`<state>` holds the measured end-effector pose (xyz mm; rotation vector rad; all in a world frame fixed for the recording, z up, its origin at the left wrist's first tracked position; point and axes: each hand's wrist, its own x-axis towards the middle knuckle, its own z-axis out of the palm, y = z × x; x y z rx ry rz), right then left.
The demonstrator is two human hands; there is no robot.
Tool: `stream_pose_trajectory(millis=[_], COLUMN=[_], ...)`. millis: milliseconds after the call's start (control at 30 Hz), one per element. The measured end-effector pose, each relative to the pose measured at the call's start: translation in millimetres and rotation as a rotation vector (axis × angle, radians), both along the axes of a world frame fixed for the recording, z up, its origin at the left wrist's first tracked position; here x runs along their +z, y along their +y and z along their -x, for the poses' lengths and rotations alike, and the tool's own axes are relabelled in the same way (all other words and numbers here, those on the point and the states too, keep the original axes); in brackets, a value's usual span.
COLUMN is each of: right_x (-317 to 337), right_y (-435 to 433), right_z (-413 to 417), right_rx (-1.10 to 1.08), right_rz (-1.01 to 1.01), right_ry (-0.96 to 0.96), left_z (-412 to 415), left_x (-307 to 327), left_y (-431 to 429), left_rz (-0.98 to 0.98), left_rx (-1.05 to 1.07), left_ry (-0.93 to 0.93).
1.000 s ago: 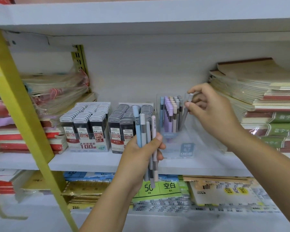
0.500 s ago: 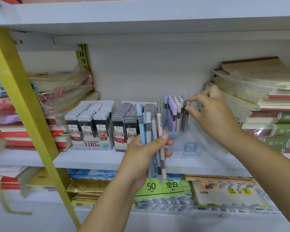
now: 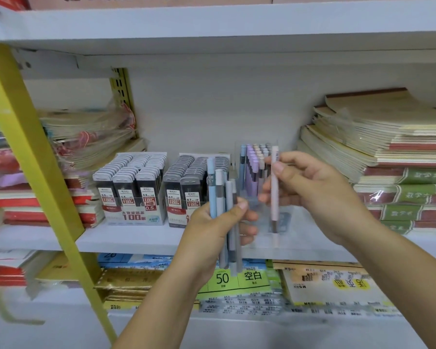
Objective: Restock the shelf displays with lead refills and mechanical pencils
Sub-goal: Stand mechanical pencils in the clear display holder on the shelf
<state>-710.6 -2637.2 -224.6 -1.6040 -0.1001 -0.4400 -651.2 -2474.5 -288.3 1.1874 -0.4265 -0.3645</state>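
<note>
My left hand (image 3: 219, 230) grips a bundle of several blue and grey mechanical pencils (image 3: 220, 197), held upright in front of the shelf. My right hand (image 3: 310, 192) pinches one pink mechanical pencil (image 3: 274, 187) upright, just right of the bundle. Behind it stands a clear display box (image 3: 256, 170) with several purple, blue and grey pencils. To the left sit two display boxes of lead refills, one marked 0.5 (image 3: 134, 190) and one marked 0.7 (image 3: 186, 187).
Stacks of notebooks (image 3: 388, 147) fill the shelf's right side, and wrapped notebooks (image 3: 86, 137) the left. A yellow slanted post (image 3: 35, 157) crosses the left foreground. The white shelf board (image 3: 126, 240) carries the displays; paper packs (image 3: 325, 283) lie on the lower shelf.
My right hand drew back from the clear pencil box and now holds a pink pencil taken from my left hand's bundle. The left hand stayed roughly in place.
</note>
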Motion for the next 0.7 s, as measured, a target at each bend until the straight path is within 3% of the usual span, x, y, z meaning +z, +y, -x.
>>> stream_pose_trajectory(millis=[167,233,400,567,633,700], right_x=[-9.1,-11.1,-6.0,-5.2,-3.5,4.5], right_y=[7.8,10.5,-16.1,-35.8,-32.8,-33.9], right_z=[13.2,14.7,25.2,29.9,23.4,18.5], right_rx=[0.041,0.020,0.130,0.109,-0.020,-0.228], right_rz=[0.376,0.436,0.130,-0.263,-0.212,0.005], right_ry=[0.132,0.138,0.203,-0.014,-0.108,-0.238], left_z=[-0.7,-1.4,-3.8,-3.5,-3.2,-3.0], left_x=[6.3,7.0,0.8,-2.6,-4.1,-4.9], left_y=[0.0,0.3,1.8,-0.6,-3.0,-5.0], left_rz=[-0.012,-0.046,0.000,0.048,0.003,-0.037], left_rx=[0.062,0.069,0.133,0.116,0.107,0.123], left_ry=[-0.125,-0.143,-0.092,0.010,-0.008,-0.014])
